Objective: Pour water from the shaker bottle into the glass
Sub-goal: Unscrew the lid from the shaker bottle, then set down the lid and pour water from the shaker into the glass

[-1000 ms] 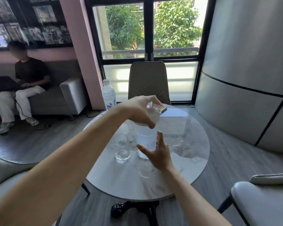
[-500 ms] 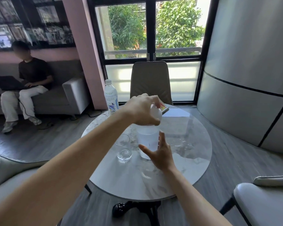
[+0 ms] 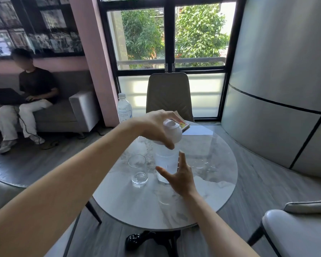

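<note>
A translucent shaker bottle with a white lid stands upright in the middle of the round marble table. My left hand grips the lid from above. My right hand is spread around the lower body of the bottle, thumb and fingers apart, touching or nearly touching it. An empty clear glass stands just left of the bottle, apart from both hands.
A plastic water bottle stands at the table's far left edge and a colourful small book lies at the far edge. A chair faces me; a white seat is at right. A person sits on a sofa at left.
The view has shifted slightly. Both hands stay on the bottle, which has not left the table.
</note>
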